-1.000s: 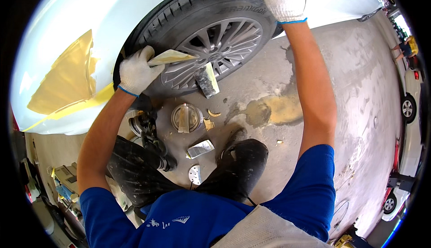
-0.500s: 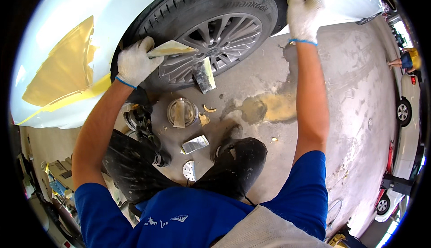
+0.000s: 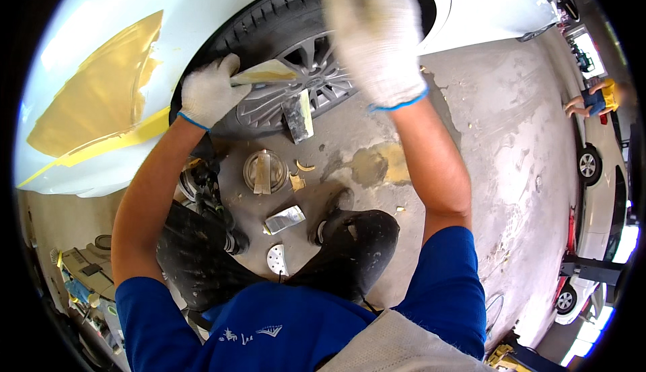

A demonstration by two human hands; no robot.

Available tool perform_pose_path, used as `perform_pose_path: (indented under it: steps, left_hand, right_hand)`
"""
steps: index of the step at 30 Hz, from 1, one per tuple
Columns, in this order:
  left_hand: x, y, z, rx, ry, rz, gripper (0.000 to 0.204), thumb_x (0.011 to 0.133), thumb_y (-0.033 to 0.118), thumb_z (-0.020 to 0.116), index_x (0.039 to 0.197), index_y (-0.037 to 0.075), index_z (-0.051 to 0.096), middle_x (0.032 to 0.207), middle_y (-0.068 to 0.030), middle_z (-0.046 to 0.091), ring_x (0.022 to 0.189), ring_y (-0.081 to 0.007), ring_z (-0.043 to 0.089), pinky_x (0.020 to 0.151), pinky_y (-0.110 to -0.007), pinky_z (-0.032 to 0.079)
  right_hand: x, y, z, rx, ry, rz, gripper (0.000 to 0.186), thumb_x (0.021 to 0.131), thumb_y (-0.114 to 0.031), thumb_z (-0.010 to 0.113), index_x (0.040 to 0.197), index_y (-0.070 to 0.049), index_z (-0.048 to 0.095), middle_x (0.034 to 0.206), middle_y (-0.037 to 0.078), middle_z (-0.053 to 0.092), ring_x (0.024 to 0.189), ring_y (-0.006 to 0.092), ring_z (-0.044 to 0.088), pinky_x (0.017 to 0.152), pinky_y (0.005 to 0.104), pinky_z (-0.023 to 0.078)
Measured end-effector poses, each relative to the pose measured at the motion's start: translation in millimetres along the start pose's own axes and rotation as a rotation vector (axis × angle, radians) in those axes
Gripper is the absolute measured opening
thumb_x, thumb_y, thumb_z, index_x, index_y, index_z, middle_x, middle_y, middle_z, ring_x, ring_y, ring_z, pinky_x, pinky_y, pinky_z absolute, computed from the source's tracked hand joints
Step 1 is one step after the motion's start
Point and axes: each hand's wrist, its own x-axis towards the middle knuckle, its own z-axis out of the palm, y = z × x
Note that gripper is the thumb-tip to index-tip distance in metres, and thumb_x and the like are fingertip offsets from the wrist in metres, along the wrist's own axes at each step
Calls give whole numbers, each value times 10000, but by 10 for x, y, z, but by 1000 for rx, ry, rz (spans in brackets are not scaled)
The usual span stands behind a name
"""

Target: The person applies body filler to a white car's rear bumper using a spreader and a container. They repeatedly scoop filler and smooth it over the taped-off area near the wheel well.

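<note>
My left hand (image 3: 210, 93), in a white knit glove with a blue cuff, is closed on a flat, pale, pointed spreader-like piece (image 3: 269, 72) smeared with yellow-brown putty. It is in front of the wheel (image 3: 306, 79) of a white car. Left of the wheel arch, a yellow filler patch (image 3: 101, 93) covers part of the car's body panel (image 3: 182, 9). My right hand (image 3: 377, 42), gloved alike, is raised high and close to view, over the upper right of the tyre. Its fingers are smeared by motion and cut off at the top edge.
By the tyre is a smeared rectangular plate (image 3: 298, 116). On the floor are a round can (image 3: 250, 170), a small packet (image 3: 284, 219), a perforated white half-disc (image 3: 276, 259) and scraps. A yellow-brown stain (image 3: 397, 163) marks the concrete. A person (image 3: 599, 97) and another car (image 3: 602, 210) are at far right.
My right hand has swung left and nearer, from beside the car to in front of the wheel. My left hand keeps its grip on the spreader-like piece. The view has shifted slightly.
</note>
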Motion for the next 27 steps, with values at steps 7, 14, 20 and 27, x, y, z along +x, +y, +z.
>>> perform_pose_path:
  steps: [7, 14, 20, 27]
  left_hand:
    - [44, 9, -23, 3, -24, 45, 367, 825, 359, 755, 1066, 107, 641, 911, -112, 719, 831, -328, 738, 711, -459, 604]
    - [-61, -102, -80, -27, -78, 49, 365, 852, 331, 748, 1088, 99, 593, 955, -135, 732, 867, -349, 742, 751, -469, 603]
    - [-12, -70, -61, -121, -55, 100, 384, 901, 345, 692, 1184, 97, 614, 957, -149, 742, 883, -362, 741, 771, -491, 596]
    - [-536, 45, -344, -236, -228, -123, 433, 857, 364, 697, 1177, 77, 647, 916, -196, 754, 874, -373, 754, 769, -480, 615]
  right_hand:
    - [319, 853, -915, 60, 472, 634, 297, 931, -126, 640, 1189, 14, 684, 972, 100, 690, 817, 190, 662, 683, 353, 559]
    - [113, -451, 85, -475, -241, 25, 280, 940, -74, 597, 1194, -26, 705, 1053, 151, 714, 888, 279, 690, 811, 378, 579]
    - [-945, -1689, 379, 245, -178, 749, 330, 957, -73, 626, 1265, 33, 676, 1028, 132, 747, 925, 154, 683, 822, 347, 561]
    - [-1863, -2481, 54, 61, 145, 825, 331, 1022, -34, 579, 1339, 39, 639, 1160, 90, 713, 1084, 150, 633, 968, 302, 518]
